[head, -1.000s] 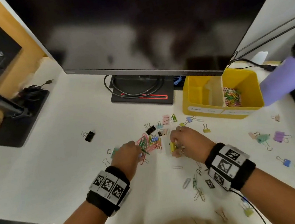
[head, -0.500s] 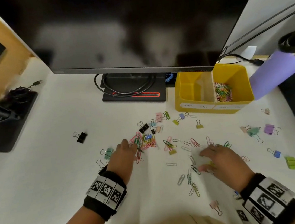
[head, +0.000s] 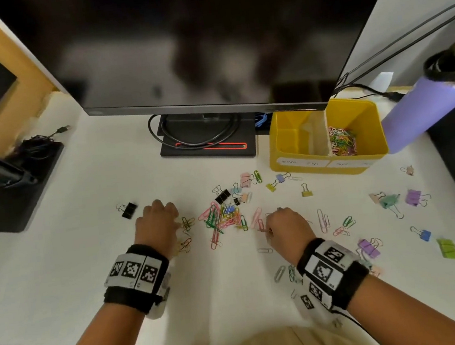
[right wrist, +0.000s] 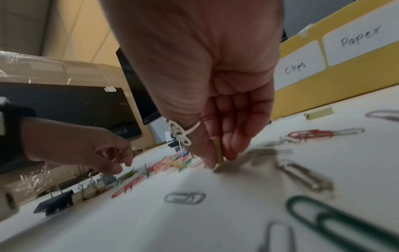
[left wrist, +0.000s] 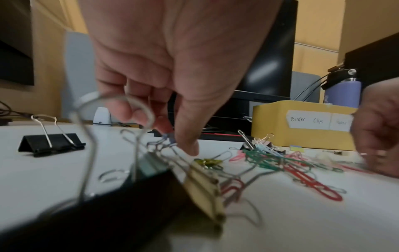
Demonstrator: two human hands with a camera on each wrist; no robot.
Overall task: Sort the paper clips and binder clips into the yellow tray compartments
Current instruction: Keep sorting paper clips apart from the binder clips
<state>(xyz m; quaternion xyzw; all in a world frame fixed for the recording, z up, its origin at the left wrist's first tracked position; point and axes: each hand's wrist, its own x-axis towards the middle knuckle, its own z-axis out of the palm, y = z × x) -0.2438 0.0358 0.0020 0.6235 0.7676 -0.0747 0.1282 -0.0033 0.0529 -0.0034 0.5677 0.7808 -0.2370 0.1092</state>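
Note:
The yellow tray stands at the back right; its right compartment holds a heap of coloured paper clips, and nothing shows in the left one. A pile of mixed clips lies mid-table. My left hand sits at the pile's left edge, fingers curled, thumb and finger pinching a small bluish clip. My right hand is just right of the pile and pinches a small yellow binder clip whose tip touches the table. The tray labels read "Binder Clips" and "Paper".
A monitor and its stand fill the back. A purple bottle leans beside the tray. A black binder clip lies left of my left hand. Coloured binder clips and loose paper clips are scattered to the right.
My right hand swung out to the front right half a second ago and has come back beside the pile, yellow clip still in its fingers. The left hand shifted slightly left.

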